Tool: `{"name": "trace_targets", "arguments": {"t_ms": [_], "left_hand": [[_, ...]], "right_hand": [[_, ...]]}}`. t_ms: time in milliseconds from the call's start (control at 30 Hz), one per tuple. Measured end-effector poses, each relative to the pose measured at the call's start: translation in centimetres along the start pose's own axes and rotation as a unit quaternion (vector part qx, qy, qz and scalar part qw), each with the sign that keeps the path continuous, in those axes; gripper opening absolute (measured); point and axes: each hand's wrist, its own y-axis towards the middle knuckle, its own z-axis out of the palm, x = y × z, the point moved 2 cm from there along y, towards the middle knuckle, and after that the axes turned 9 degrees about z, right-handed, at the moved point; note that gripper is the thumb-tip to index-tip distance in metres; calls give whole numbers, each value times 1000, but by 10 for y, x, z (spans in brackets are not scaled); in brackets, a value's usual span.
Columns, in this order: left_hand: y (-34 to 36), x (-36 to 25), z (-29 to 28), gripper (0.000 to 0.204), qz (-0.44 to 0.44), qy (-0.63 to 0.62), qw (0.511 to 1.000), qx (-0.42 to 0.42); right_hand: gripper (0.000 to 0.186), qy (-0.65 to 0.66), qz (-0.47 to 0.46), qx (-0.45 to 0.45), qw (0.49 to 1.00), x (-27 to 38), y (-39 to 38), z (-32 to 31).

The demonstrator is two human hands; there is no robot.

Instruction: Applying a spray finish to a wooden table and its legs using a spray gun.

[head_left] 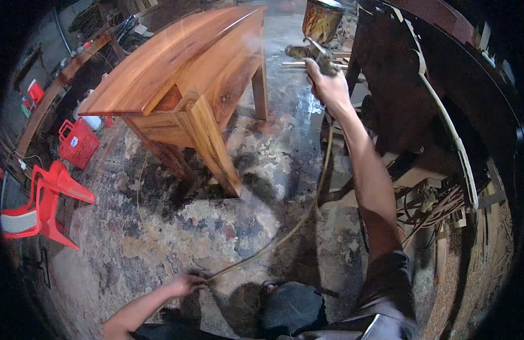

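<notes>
My right hand (331, 88) reaches far forward, closed round the handle of a spray gun (328, 63). On top of the gun is a stained paint cup (321, 24). Pale mist hangs between the gun and a glossy reddish-brown wooden table (177, 62) with slanted legs, which stands to the left. From below the gun, a thin yellowish air hose (287, 235) curves down to my left hand (186, 284). The fingers of that hand are closed on the hose, low in the view.
A red plastic chair (49, 198) and a red basket (79, 144) are at the left. Along the right stands a large dark panel (423, 85) with a pale edge strip. Tangled cords (435, 207) hang below it. The floor (182, 238) is blotched and peeling.
</notes>
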Motion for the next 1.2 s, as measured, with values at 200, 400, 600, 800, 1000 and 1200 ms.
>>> {"name": "trace_targets", "arguments": {"t_ms": [200,400,600,800,1000,1200], "left_hand": [[8,-27,-5,37,-105,-88,990,31],[9,-12,-13,38,-10,-93,994,-55],[6,32,9,29,7,20,999,32],[5,53,2,33,79,6,995,65],[1,66,11,36,71,35,993,86],[1,74,16,33,63,35,994,83]], "right_hand": [[52,-114,-56,-150,980,-3,107,42],[40,-106,-51,-174,978,12,111,53],[47,-116,7,15,993,34,-14,-1],[18,106,90,180,974,68,-156,-48],[50,137,132,268,944,88,-191,-68],[26,122,30,172,977,75,-129,-32]]}}
